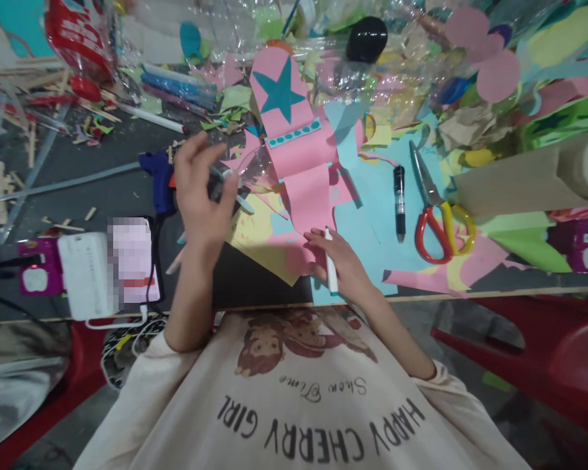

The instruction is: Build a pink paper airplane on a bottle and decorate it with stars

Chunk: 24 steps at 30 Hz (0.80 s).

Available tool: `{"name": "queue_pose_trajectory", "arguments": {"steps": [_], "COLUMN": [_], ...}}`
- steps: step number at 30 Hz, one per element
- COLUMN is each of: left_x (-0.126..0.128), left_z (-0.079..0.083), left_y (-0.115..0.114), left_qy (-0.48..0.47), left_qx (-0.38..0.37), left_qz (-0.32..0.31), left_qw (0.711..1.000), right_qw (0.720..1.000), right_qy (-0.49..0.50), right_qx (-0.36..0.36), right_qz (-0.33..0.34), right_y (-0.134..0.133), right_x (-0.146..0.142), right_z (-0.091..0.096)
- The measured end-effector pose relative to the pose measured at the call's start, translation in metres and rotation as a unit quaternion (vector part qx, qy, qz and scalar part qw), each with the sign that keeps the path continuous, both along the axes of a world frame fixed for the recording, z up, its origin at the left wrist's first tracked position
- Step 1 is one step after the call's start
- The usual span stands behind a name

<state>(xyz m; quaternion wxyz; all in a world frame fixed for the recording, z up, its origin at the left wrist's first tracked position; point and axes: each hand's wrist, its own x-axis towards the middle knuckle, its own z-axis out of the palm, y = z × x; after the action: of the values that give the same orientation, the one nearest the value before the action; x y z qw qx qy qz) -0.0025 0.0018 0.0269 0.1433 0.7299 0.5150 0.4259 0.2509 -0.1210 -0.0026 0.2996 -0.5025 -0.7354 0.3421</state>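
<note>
Lying mid-table, a pink-papered plastic bottle [294, 130] with a teal star has its clear neck clasped by the left hand [203, 192]; the right hand [343, 261] pinches a white marker [331, 267] just below it.

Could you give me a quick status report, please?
Left hand at neck of pink-wrapped bottle, grip unclear. Right hand holds white pen on pink paper. Scissors, black marker lie apart.

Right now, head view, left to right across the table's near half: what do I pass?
In order: white box → blue glue gun → left hand → right hand, holding a white pen → black marker → scissors → cardboard tube.
</note>
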Motion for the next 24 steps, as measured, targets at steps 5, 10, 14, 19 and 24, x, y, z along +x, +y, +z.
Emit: {"name": "queue_pose_trajectory", "arguments": {"steps": [5,10,14,19,24], "left_x": [0.032,0.034,0.032,0.04,0.042], "left_z": [-0.024,-0.042,-0.037,-0.032,-0.026], "left_y": [-0.061,-0.072,-0.066,-0.061,-0.059], "left_qy": [0.064,0.136,0.128,0.11,0.106], "left_qx": [-0.035,-0.115,-0.126,-0.207,-0.278], "left_qz": [-0.146,-0.185,-0.176,-0.147,-0.137], "left_qw": [0.987,0.966,0.968,0.961,0.945], "right_qw": [0.999,0.997,0.996,0.993,0.991], "right_qy": [-0.026,-0.046,-0.035,-0.056,-0.007], "right_qx": [0.04,0.058,0.082,0.103,0.127], "right_qz": [0.006,-0.021,-0.026,-0.033,-0.036], "right_y": [-0.007,-0.01,-0.01,-0.013,-0.013], "right_x": [-0.016,-0.03,-0.034,-0.038,-0.031], "right_z": [-0.012,-0.011,-0.008,-0.009,-0.004]}}
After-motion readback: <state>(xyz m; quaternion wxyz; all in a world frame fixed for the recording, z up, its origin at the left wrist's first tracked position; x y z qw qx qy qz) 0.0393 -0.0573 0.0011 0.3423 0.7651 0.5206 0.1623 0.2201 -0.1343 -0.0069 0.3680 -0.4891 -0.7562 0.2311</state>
